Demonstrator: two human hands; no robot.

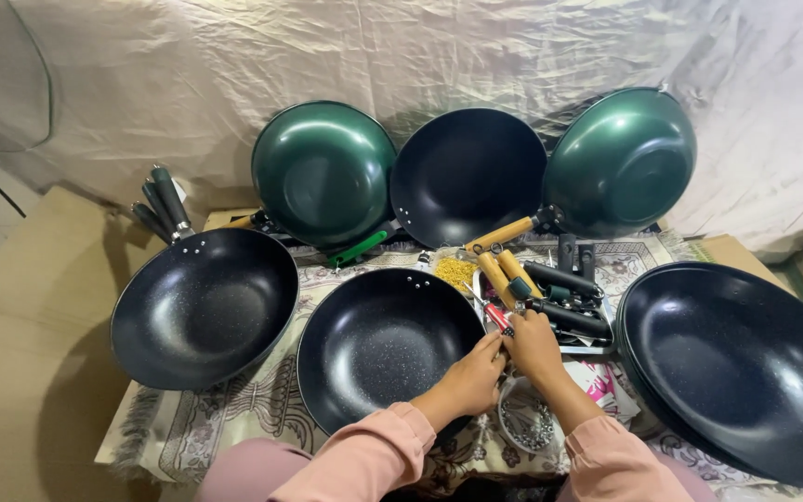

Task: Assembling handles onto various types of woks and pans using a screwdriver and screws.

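You have six pans: three dark ones (383,344) flat from nine to three o'clock, three propped (325,172) at twelve.

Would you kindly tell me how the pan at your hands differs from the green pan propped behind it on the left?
The pan at the hands lies flat, its dark speckled inside up; the green pan leans against the cloth backdrop, its glossy green underside facing us. Both hands, left and right, meet at the flat pan's rim; nothing touches the green one. Both are round.

Two green pan undersides (323,172) (621,160) lean at the worktop's back edge, flanking an upright black pan (467,175). Another black pan (203,307) sits at its left edge.
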